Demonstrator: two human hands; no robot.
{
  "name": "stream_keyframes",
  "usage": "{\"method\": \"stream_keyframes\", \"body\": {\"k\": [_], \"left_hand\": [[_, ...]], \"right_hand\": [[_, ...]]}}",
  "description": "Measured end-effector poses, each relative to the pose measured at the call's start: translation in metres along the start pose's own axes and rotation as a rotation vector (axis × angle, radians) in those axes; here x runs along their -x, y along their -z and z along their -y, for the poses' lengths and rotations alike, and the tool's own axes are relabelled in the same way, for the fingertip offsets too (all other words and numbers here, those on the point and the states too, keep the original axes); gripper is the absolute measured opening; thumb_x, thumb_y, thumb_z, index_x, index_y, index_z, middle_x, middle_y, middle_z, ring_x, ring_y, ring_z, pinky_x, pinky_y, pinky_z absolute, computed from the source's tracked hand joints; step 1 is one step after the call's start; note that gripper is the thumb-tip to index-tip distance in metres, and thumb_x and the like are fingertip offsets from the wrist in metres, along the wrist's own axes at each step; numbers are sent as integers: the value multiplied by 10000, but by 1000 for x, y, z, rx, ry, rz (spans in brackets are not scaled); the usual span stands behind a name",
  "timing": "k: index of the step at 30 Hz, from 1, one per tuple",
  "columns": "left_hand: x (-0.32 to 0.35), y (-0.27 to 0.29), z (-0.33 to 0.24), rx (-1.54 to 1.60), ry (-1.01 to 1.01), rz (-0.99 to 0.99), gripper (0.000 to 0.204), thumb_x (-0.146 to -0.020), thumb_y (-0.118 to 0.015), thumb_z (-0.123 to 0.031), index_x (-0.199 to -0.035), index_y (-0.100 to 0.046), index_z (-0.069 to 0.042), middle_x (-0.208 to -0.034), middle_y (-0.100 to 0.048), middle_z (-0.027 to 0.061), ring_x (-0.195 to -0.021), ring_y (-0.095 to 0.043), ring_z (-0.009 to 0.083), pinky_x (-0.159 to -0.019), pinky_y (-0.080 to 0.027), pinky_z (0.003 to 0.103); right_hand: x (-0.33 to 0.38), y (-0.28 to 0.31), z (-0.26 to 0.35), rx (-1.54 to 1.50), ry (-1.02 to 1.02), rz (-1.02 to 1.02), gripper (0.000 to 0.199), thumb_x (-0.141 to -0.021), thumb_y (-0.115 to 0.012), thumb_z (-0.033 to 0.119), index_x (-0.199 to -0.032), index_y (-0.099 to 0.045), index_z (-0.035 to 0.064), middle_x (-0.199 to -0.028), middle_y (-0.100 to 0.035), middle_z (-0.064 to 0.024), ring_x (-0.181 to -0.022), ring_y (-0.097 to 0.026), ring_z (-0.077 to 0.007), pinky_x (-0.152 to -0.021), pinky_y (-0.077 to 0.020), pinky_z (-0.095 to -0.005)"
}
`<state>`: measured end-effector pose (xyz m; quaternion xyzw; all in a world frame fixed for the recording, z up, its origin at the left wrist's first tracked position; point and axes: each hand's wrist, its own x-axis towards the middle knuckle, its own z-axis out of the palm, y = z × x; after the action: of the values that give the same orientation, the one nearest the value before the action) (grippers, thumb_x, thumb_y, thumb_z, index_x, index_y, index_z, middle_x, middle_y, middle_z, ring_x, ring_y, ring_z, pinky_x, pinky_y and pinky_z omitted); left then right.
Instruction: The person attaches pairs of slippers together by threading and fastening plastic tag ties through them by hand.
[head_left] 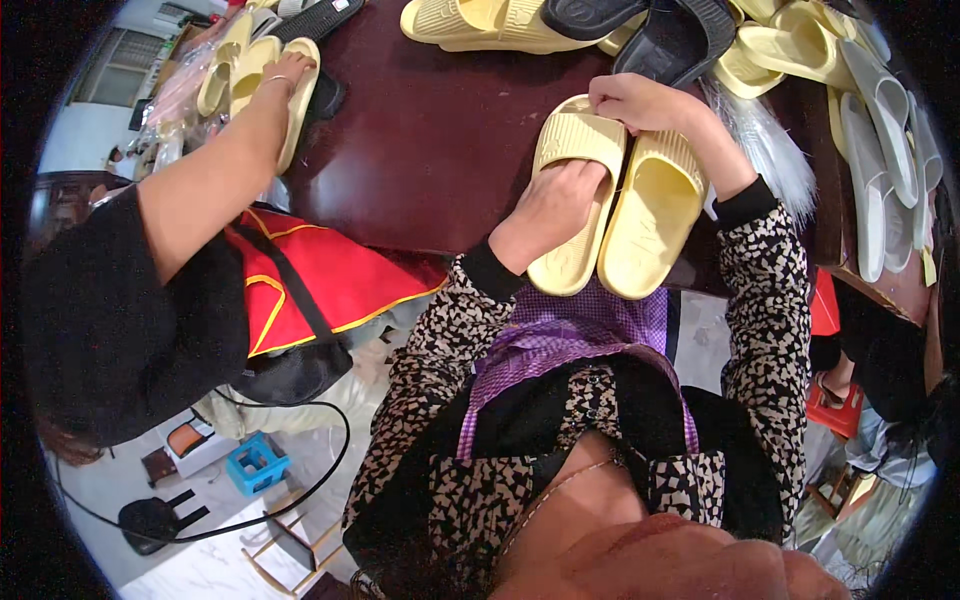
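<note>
A pair of pale yellow slide slippers (650, 235) stands toes-away at the table's near edge, soles down or slightly tilted toward me. My left hand (560, 208) reaches into the left slipper (580, 140), its fingers going under the ribbed strap and partly hidden there. At the toe ends, my right hand (645, 103) is closed, fingers curled between the two slippers; what it pinches is hidden. A thin thread-like line shows between the slippers near the straps.
Yellow and black slippers (680, 40) lie along the far side of the dark red table (430, 130). Grey slippers (870, 180) and clear plastic wrap (765, 150) are at the right. At the left, a co-worker's hand (288, 70) rests on another yellow slipper (300, 110).
</note>
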<state>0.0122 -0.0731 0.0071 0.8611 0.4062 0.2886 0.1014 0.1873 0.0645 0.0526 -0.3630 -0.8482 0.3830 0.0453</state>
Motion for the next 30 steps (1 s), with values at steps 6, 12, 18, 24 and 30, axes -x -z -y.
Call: {"method": "stream_keyframes", "body": {"k": [6,12,18,24,30], "left_hand": [[-1,9,-5,26,12,-28,153,-801,-527,-22,-952,-525,-4,-859,-584,186,-782,-599,356,-681,-493,424],[0,35,-18,106,-28,-359,205,-796,-545,-13,-998,-570,15,-925,-599,178,-848,-588,355,-732,-492,399],[-61,49,5,78,15,-311,206,-806,-568,-13,-1003,-597,39,-946,-622,163,-847,-603,308,-746,-496,346],[-106,37,33,888,309,36,166,-837,-583,-41,-975,-615,45,-872,-653,84,-770,-617,143,-684,-495,270],[-106,34,42,818,353,59,135,-849,-602,-63,-945,-634,26,-810,-639,21,-707,-575,62,-624,-473,206]], "right_hand": [[13,-8,-10,171,178,-484,124,-890,-501,103,-938,-549,-1,-803,-625,-175,-737,-626,-323,-648,-479,-377],[38,-18,4,84,156,-790,92,-902,-515,67,-969,-540,9,-801,-622,-148,-753,-636,-267,-669,-488,-354],[42,-27,17,-74,254,-884,95,-912,-523,47,-995,-537,4,-798,-602,-100,-720,-604,-176,-642,-492,-302],[33,-29,17,-196,281,-938,83,-898,-527,51,-971,-537,13,-832,-619,-152,-769,-643,-282,-678,-514,-335],[30,-26,19,-428,179,-932,68,-914,-524,37,-967,-556,8,-811,-602,-50,-675,-565,-107,-611,-474,-236]]}}
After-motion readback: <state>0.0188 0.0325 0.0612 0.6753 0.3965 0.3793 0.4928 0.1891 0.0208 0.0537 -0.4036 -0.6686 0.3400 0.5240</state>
